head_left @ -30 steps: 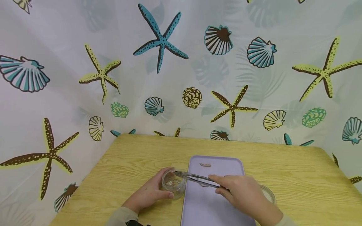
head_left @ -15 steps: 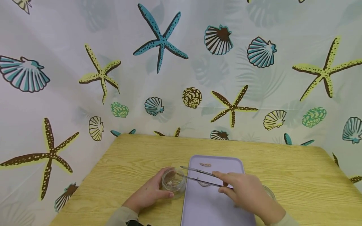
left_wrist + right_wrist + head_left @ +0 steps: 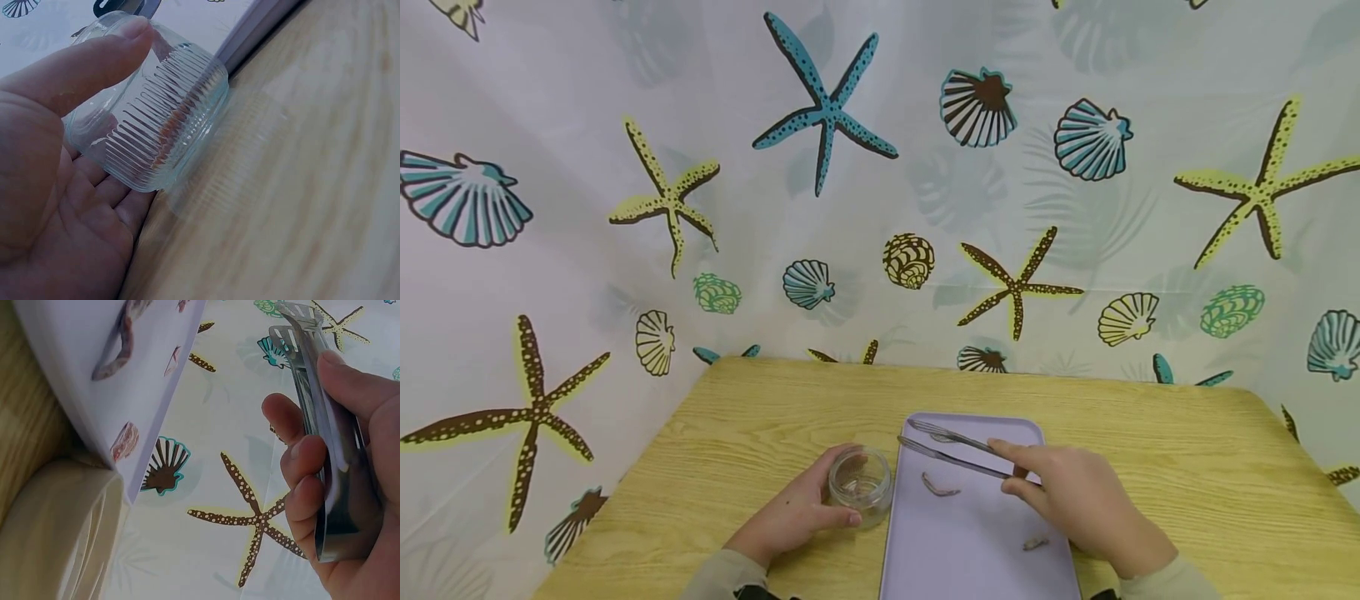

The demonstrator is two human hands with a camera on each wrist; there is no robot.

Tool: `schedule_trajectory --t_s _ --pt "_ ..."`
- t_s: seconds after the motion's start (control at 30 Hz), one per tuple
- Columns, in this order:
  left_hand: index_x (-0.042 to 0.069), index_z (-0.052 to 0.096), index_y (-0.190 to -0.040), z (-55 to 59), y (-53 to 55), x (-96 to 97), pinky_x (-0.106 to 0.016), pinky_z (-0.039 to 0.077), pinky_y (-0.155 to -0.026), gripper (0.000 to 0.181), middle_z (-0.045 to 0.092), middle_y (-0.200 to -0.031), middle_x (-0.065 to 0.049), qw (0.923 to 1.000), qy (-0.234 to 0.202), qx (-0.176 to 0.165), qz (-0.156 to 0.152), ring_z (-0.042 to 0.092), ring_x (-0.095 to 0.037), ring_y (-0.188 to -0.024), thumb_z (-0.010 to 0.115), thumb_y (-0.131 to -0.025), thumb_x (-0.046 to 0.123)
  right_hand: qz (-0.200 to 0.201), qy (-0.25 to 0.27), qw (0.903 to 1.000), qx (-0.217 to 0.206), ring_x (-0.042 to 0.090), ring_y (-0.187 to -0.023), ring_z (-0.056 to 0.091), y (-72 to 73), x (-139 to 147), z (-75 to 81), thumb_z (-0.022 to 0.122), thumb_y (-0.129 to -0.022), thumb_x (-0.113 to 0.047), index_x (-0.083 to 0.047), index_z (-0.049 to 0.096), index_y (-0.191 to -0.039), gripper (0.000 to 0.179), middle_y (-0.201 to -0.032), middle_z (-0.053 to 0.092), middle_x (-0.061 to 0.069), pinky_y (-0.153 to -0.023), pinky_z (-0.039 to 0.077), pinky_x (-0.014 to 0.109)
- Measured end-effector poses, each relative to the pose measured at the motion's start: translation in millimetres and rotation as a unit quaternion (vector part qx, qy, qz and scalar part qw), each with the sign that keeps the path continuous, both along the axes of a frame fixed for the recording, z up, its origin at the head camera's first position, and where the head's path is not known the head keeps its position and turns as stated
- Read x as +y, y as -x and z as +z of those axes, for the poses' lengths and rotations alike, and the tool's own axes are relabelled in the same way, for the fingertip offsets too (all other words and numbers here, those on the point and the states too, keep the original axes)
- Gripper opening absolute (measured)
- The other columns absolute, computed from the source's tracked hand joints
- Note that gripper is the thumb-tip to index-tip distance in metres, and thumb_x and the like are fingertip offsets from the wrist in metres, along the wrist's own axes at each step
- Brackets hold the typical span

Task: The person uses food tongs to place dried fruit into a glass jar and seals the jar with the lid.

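My left hand [image 3: 808, 504] grips a ribbed clear glass jar [image 3: 861, 492] standing left of the tray. Through its wall, in the left wrist view, something reddish-brown [image 3: 169, 134] shows low down. My right hand [image 3: 1078, 500] holds metal tongs [image 3: 955, 462], their arms apart and tips over the far left part of the lilac tray [image 3: 962, 575]. On the tray lie a thin brownish, dried-looking strip [image 3: 940, 485] and a short piece [image 3: 1036, 543]. Another piece [image 3: 940, 437] shows by the far tong arm, partly hidden. The right wrist view shows fingers curled round the tongs.
Tray and jar are on a wood-grain table [image 3: 775, 400]. A curtain [image 3: 865, 208] printed with starfish and shells stands behind and at both sides. In the right wrist view a beige rounded object [image 3: 62, 531] sits beside the tray; its kind is unclear.
The tongs, closed with tips at the jar mouth, have spread and moved right and away to the tray's far end. My left hand has kept its hold on the jar.
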State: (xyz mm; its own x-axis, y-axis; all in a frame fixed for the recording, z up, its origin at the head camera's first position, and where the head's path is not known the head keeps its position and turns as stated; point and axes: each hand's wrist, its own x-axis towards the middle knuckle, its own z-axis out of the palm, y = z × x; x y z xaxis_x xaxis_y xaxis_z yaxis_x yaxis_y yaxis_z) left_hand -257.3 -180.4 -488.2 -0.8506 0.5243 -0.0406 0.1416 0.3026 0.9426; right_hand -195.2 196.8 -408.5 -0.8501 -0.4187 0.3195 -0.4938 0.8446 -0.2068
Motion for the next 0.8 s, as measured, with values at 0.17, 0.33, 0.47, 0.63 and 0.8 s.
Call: schedule_trajectory --t_s 0.17,0.33,0.47,0.63,0.8 --pt "0.024 0.033 -0.155 0.2 -0.4 0.2 -0.048 0.023 -0.116 0.093 0.042 -0.155 -0.001 1.0 0.007 0.002 0.006 0.037 -0.024 -0.142 0.088 -0.08 0.03 -0.013 -0.008 0.9999 0.007 -0.003 -0.053 0.039 2.8 4.6 -1.0 0.076 -0.09 -0.038 -0.03 0.065 -0.138 0.05 -0.086 0.067 -0.024 -0.048 0.035 0.022" --pt "0.023 0.032 -0.155 -0.1 0.1 0.1 -0.048 0.022 -0.116 0.093 0.042 -0.155 -0.002 1.0 0.005 0.003 0.004 0.035 -0.023 -0.143 0.087 -0.081 0.029 -0.041 -0.009 0.9988 -0.024 0.0 -0.056 0.041 6.1 9.6 -1.2 0.077 -0.089 -0.035 -0.029 0.066 -0.137 0.049 -0.085 0.067 -0.023 -0.05 0.037 0.024" --pt "0.023 0.032 -0.155 -0.8 0.4 0.1 -0.048 0.021 -0.117 0.093 0.042 -0.155 -0.002 1.0 0.006 0.003 0.003 0.035 -0.023 -0.144 0.087 -0.081 0.03 -0.068 -0.006 0.9952 -0.07 0.003 -0.059 0.045 10.1 15.5 -3.3 0.077 -0.09 -0.035 -0.029 0.066 -0.137 0.049 -0.087 0.067 -0.02 -0.052 0.039 0.027" --pt "0.024 0.032 -0.155 -0.4 -0.2 -0.8 -0.048 0.022 -0.116 0.092 0.043 -0.154 0.0 0.9999 0.012 0.007 0.006 0.036 -0.022 -0.143 0.087 -0.081 0.032 -0.089 -0.008 0.9908 -0.102 0.007 -0.061 0.047 14.3 23.0 -7.0 0.076 -0.089 -0.037 -0.028 0.066 -0.137 0.05 -0.089 0.069 -0.017 -0.053 0.04 0.031" --pt "0.026 0.033 -0.155 0.0 -0.5 -1.4 -0.048 0.022 -0.116 0.092 0.043 -0.155 0.001 0.9999 0.008 0.006 0.003 0.036 -0.022 -0.143 0.087 -0.08 0.031 -0.093 -0.018 0.9898 -0.107 0.008 -0.067 0.051 17.6 27.7 -10.7 0.077 -0.089 -0.036 -0.027 0.068 -0.135 0.048 -0.087 0.069 -0.017 -0.057 0.043 0.033"
